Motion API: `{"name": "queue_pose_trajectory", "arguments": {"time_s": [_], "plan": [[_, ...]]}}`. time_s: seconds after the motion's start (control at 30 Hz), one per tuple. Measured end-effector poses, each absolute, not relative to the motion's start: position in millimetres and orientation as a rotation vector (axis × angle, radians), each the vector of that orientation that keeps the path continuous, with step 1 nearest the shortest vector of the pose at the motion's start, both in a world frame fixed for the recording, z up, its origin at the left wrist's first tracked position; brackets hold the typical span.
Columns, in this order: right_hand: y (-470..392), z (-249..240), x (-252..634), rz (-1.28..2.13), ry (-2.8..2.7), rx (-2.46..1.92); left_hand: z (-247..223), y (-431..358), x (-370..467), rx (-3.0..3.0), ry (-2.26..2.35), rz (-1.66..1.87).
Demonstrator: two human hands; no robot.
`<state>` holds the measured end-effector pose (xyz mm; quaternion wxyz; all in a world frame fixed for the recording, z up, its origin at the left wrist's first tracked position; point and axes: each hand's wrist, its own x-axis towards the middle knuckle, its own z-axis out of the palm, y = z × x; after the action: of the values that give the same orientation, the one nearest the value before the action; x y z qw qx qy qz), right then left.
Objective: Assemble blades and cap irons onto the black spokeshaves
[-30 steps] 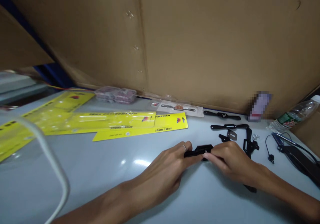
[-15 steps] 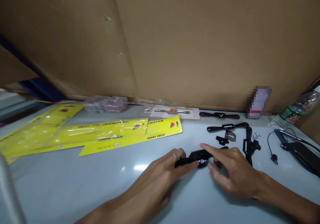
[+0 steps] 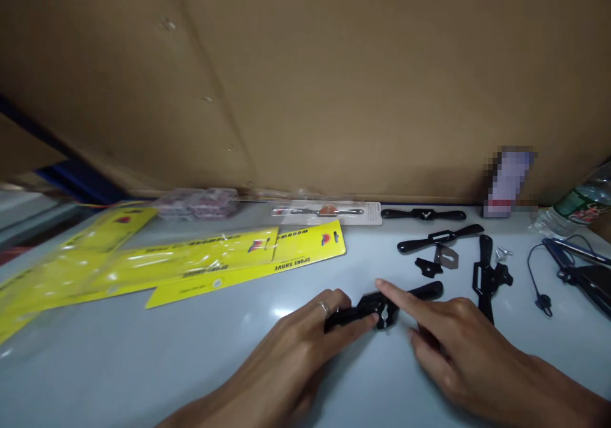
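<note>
My left hand (image 3: 298, 342), with a ring on one finger, is closed around the left handle of a black spokeshave (image 3: 424, 291). Its thumb presses beside a silvery screw or slot on the tool's middle plate. My right hand (image 3: 461, 339) has its index finger stretched over the middle of the spokeshave, the tip at its upper edge. The right thumb is held apart, off the tool. Behind it lie another black spokeshave body (image 3: 439, 237), a flat blade (image 3: 447, 257) and a black cap plate (image 3: 428, 267). A further body (image 3: 485, 253) lies at the right, with thumbscrews (image 3: 503, 254) near it.
Yellow spokeshave packages (image 3: 310, 250) spread across the left of the table. Along the cardboard wall (image 3: 334, 84) stand clear plastic boxes (image 3: 195, 203), a white packaged spokeshave (image 3: 372, 213) and an assembled one (image 3: 422, 214). A bottle (image 3: 580, 208) and a black corded item (image 3: 585, 278) are at right.
The spokeshave has tilted, so its middle plate and right handle show more. My right thumb has drawn away from it, while the index finger stays over the top edge. The view has shifted slightly.
</note>
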<state>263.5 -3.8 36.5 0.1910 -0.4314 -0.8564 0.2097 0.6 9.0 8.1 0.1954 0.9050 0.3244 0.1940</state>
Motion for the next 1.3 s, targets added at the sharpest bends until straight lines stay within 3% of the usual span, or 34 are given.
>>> {"name": "queue_pose_trajectory", "arguments": {"time_s": [0.17, 0.7, 0.9, 1.07, 1.3], "plan": [[-2.4, 36.4, 264.7, 0.430, -2.412, -1.186, 6.9, 7.5, -0.6, 2.501, 0.909, 0.515], [-4.0, 31.2, 260.8, 0.541, -2.315, -1.143, 5.6, 5.5, -1.0, 2.506, 0.921, 0.558], [-7.8, 31.5, 257.2, 0.396, -2.217, -1.252, 5.7, 7.6, -1.7, 2.515, 0.932, 0.546], [-12.3, 33.1, 255.2, 0.522, -2.278, -1.070, 6.5, 7.0, -1.6, 2.509, 0.932, 0.535], [-10.7, 35.7, 254.9, 0.664, -2.179, -1.281, 7.4, 6.4, -1.9, 2.508, 0.947, 0.520]]}}
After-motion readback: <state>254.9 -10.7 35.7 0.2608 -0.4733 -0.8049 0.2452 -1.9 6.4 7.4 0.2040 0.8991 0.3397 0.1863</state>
